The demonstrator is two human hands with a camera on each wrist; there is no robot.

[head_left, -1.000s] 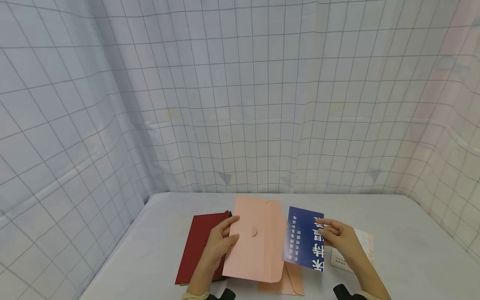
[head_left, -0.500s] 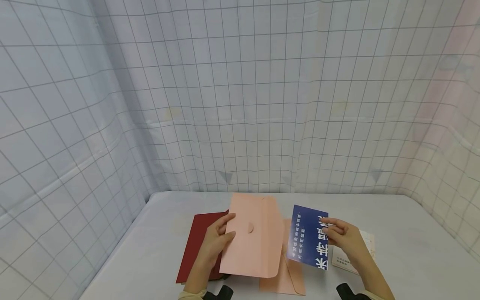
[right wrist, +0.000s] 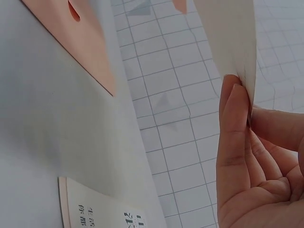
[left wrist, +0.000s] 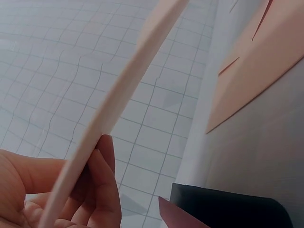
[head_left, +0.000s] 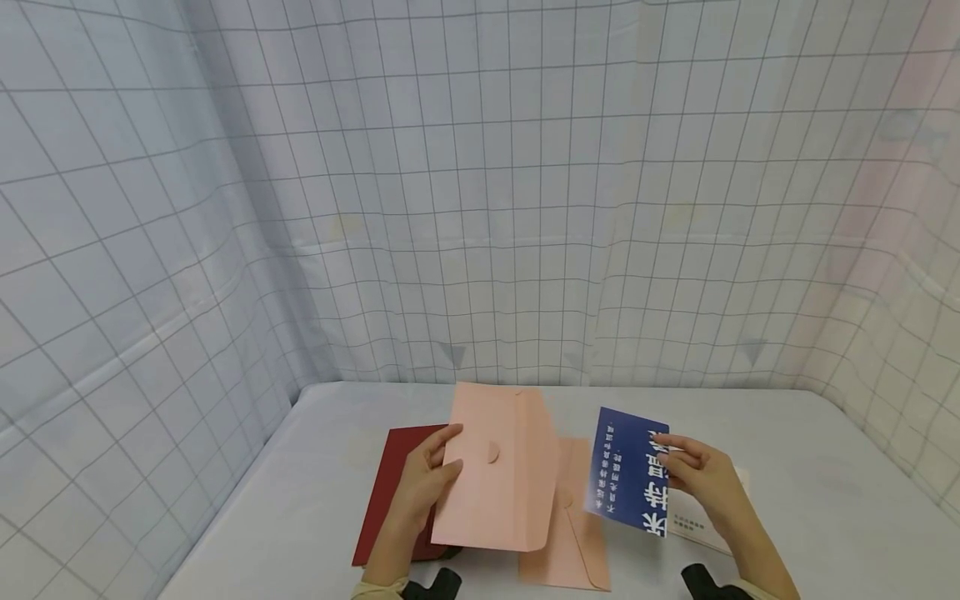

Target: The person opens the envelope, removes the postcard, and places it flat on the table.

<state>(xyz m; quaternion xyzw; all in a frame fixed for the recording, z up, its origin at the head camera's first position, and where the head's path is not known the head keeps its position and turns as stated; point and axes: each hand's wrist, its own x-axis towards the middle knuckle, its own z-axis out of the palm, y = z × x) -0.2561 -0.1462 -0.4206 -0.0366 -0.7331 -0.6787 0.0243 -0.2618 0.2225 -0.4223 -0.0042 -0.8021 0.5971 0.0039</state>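
My left hand [head_left: 420, 487] pinches the left edge of a pink envelope [head_left: 487, 500], thumb in front and fingers behind. The envelope is raised, its face with a small half-round tab turned to me, and flares out at the right past a crease. In the left wrist view the envelope [left wrist: 111, 102] shows nearly edge-on between thumb and fingers. To the right, my right hand [head_left: 705, 479] pinches the right edge of a blue card [head_left: 626, 471] with white characters, tilted above the table. The right wrist view shows the pale back of the card [right wrist: 230, 38].
Another pink envelope [head_left: 570, 550] lies on the white table [head_left: 300, 533] between the hands. A dark red folder [head_left: 386, 492] lies at the left, partly covered by the left hand and raised envelope. Pale printed cards [right wrist: 99, 204] lie beneath the right hand. Gridded white curtains [head_left: 480, 208] surround the table.
The left hand has carried the pink envelope left and slightly up. The right hand has moved right with the blue card, so the gap between them has widened and more of the lower envelope shows.
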